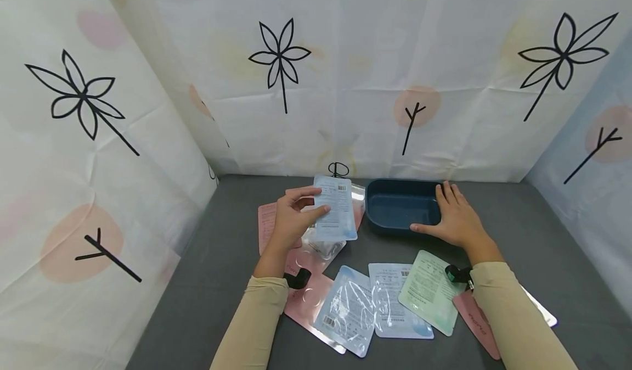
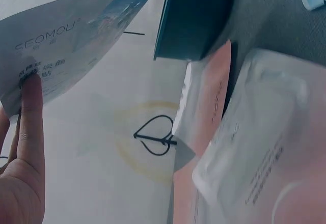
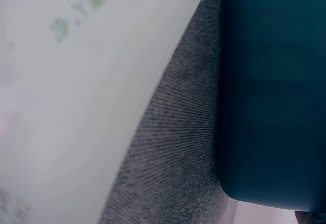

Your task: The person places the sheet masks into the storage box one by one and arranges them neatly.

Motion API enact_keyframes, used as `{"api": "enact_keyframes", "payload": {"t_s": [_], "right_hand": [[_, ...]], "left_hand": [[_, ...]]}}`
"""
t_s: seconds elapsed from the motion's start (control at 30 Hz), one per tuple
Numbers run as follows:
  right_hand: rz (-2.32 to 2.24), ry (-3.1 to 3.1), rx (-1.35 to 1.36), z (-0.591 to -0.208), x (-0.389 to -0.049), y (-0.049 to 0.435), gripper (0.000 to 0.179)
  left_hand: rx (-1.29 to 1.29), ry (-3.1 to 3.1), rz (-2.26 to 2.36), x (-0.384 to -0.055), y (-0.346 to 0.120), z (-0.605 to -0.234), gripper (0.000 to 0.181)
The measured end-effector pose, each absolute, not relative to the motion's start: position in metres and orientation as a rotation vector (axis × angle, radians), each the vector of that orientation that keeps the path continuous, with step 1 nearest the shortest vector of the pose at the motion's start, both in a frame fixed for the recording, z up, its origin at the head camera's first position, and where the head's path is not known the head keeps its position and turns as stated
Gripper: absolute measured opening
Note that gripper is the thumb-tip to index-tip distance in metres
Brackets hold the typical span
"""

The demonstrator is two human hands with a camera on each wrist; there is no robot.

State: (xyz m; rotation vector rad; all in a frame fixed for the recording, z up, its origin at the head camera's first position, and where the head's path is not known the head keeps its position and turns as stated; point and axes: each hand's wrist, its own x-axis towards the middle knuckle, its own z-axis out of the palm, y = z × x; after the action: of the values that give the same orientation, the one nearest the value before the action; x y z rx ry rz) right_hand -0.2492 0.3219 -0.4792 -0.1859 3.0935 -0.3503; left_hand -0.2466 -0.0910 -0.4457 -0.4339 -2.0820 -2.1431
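My left hand (image 1: pixel 291 216) pinches a light blue sheet mask packet (image 1: pixel 338 212) between thumb and fingers, raised over other packets, left of the dark blue bin (image 1: pixel 395 229). In the left wrist view, that packet (image 2: pixel 76 46) shows its printed silvery face. My right hand (image 1: pixel 459 220) touches the bin's right end, fingers extended at its rim and thumb stretched along the front. Below the left hand are pink packets (image 1: pixel 310 296) and a shiny clear-and-silver one (image 1: pixel 321 246). The right wrist view has the bin's side (image 3: pixel 275 102) beside a pale packet (image 3: pixel 86 96), without the hand.
Along the front of the grey table (image 1: pixel 197 304) lie two blue packets (image 1: pixel 348 309) (image 1: pixel 397 298), a green packet (image 1: pixel 429 290) and a pink one (image 1: pixel 476 320) partly under the right forearm. A white item's corner (image 1: pixel 540 307) shows beyond that sleeve. Patterned cloth (image 1: pixel 345 128) encloses the table.
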Motion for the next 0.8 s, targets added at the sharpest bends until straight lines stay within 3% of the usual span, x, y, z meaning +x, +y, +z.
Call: {"api": "enact_keyframes", "payload": {"t_s": [0.53, 0.8], "right_hand": [[-0.361, 3.107, -0.158, -0.48, -0.247, 0.321, 0.141], [-0.366, 3.1, -0.169, -0.479, -0.247, 0.321, 0.142]], "left_hand": [[-0.475, -1.988, -2.143, -0.254, -0.047, -0.454, 0.041], [-0.307, -1.966, -2.189, -0.251, -0.035, -0.463, 0.043]]}}
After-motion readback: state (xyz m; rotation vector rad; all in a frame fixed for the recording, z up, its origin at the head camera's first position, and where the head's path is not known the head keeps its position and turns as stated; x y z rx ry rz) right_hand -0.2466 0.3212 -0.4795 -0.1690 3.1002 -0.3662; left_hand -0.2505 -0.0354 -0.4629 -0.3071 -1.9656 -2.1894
